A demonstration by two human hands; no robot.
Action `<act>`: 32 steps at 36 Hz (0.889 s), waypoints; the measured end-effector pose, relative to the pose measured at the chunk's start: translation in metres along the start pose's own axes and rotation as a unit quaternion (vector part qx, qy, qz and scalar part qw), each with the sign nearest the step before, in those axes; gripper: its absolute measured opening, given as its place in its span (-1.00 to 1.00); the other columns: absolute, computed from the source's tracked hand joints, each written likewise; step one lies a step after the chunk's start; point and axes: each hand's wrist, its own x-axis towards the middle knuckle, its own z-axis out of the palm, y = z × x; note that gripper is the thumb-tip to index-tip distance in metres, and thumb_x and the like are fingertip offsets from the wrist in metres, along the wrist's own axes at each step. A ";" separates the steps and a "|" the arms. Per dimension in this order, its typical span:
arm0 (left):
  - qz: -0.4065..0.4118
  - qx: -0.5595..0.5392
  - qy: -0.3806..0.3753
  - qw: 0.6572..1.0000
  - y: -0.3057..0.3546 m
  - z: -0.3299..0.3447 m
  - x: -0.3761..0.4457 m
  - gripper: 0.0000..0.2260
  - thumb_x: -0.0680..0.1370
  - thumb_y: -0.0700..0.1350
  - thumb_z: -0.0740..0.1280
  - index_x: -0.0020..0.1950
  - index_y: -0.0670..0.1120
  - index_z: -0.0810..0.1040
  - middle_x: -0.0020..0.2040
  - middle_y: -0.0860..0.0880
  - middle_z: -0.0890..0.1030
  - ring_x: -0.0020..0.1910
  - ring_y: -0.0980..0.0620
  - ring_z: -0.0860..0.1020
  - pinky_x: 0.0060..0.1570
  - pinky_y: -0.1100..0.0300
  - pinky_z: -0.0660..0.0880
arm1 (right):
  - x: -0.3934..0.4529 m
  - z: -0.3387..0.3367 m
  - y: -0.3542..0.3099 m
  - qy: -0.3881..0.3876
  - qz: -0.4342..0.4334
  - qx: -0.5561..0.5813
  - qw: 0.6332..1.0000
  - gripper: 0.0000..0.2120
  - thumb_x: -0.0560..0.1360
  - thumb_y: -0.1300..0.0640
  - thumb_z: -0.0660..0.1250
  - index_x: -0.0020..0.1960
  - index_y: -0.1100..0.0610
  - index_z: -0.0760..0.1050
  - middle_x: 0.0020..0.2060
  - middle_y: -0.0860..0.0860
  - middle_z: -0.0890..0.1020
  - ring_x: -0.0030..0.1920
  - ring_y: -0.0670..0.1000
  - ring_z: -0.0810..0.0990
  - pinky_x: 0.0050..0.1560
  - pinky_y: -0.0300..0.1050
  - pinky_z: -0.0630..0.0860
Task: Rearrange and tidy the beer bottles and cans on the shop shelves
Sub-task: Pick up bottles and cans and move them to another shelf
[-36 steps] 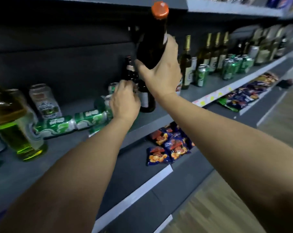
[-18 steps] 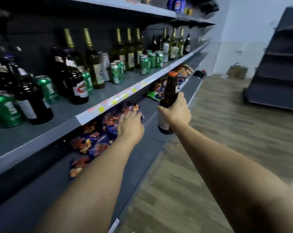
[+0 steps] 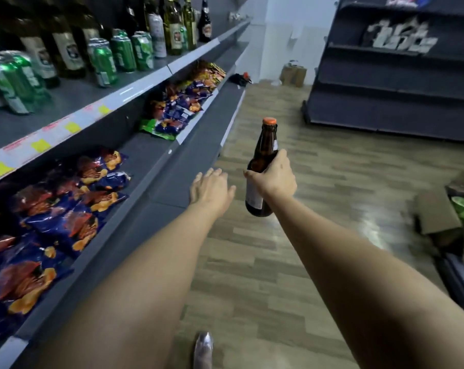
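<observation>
My right hand (image 3: 275, 177) grips a brown beer bottle (image 3: 261, 166) with an orange cap, upright over the aisle floor. Just left of it my left hand (image 3: 209, 186) is held out with fingers straight and holds nothing. On the grey upper shelf (image 3: 73, 99) at the left stand several green cans (image 3: 121, 53) and dark and green glass bottles (image 3: 173, 27), reaching toward the far end of the shelf.
Below the beer shelf lie blue and orange snack bags (image 3: 55, 209) and more bags (image 3: 181, 107) further along. A dark shelving unit (image 3: 393, 73) stands across the wooden-floor aisle. Cardboard boxes (image 3: 436, 211) sit at the right, another box (image 3: 293, 73) by the far wall.
The view has swung right along the aisle, away from the shelf. My right hand has carried the brown bottle down from shelf height into the aisle; my left hand let go of the shelf items and opened.
</observation>
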 end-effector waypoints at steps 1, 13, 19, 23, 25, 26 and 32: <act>0.006 0.000 -0.001 1.000 0.002 0.003 0.013 -0.56 0.65 0.04 0.10 0.49 -0.12 0.28 0.52 -0.05 0.25 0.52 0.00 0.14 0.47 0.09 0.04 | 0.011 0.002 0.003 0.002 0.008 -0.003 1.000 -0.42 0.35 -0.10 0.49 0.15 0.12 0.26 0.18 0.06 0.48 0.17 0.18 0.53 -0.09 -0.04 0.34; 0.038 -0.067 0.003 0.997 -0.024 0.017 0.206 -0.55 0.64 0.02 0.14 0.48 -0.15 0.29 0.54 -0.07 0.19 0.54 -0.04 0.10 0.46 0.05 0.16 | 0.176 0.043 -0.014 0.021 0.030 -0.051 0.998 -0.40 0.35 -0.12 0.50 0.16 0.13 0.26 0.16 0.08 0.49 0.16 0.18 0.53 -0.01 0.01 0.43; 0.041 -0.057 -0.003 0.998 -0.037 0.031 0.303 -0.58 0.63 0.04 0.15 0.44 -0.13 0.34 0.52 -0.07 0.25 0.53 -0.06 0.13 0.44 0.04 0.18 | 0.258 0.063 -0.025 0.027 0.039 -0.059 0.997 -0.38 0.33 -0.15 0.50 0.15 0.13 0.25 0.16 0.07 0.49 0.14 0.20 0.55 0.01 0.04 0.46; 0.047 -0.044 -0.027 0.998 -0.034 0.044 0.353 -0.54 0.64 0.05 0.13 0.49 -0.13 0.28 0.54 -0.06 0.20 0.54 -0.03 0.10 0.47 0.05 0.14 | 0.308 0.077 -0.021 0.025 0.053 -0.064 0.996 -0.37 0.33 -0.17 0.50 0.15 0.11 0.25 0.15 0.06 0.50 0.13 0.20 0.55 0.02 0.06 0.48; 0.049 -0.042 -0.030 0.997 -0.031 0.053 0.379 -0.54 0.64 0.06 0.13 0.48 -0.13 0.29 0.54 -0.05 0.21 0.53 -0.03 0.11 0.46 0.04 0.16 | 0.334 0.087 -0.017 0.021 0.056 -0.064 0.996 -0.38 0.33 -0.17 0.50 0.15 0.11 0.25 0.15 0.06 0.50 0.14 0.20 0.54 0.00 0.05 0.47; 0.051 -0.040 -0.030 0.997 -0.029 0.057 0.392 -0.55 0.64 0.06 0.13 0.47 -0.12 0.31 0.53 -0.04 0.23 0.53 -0.03 0.12 0.45 0.03 0.17 | 0.346 0.091 -0.014 0.019 0.056 -0.064 0.996 -0.38 0.33 -0.17 0.50 0.15 0.11 0.25 0.15 0.06 0.50 0.14 0.20 0.54 0.00 0.04 0.47; 0.052 -0.042 -0.030 0.997 -0.016 0.075 0.475 -0.56 0.64 0.04 0.14 0.46 -0.14 0.31 0.52 -0.06 0.25 0.53 -0.03 0.12 0.45 0.04 0.16 | 0.435 0.113 0.000 -0.003 0.048 -0.077 0.996 -0.37 0.33 -0.17 0.50 0.17 0.11 0.27 0.15 0.05 0.50 0.13 0.17 0.55 -0.04 0.02 0.44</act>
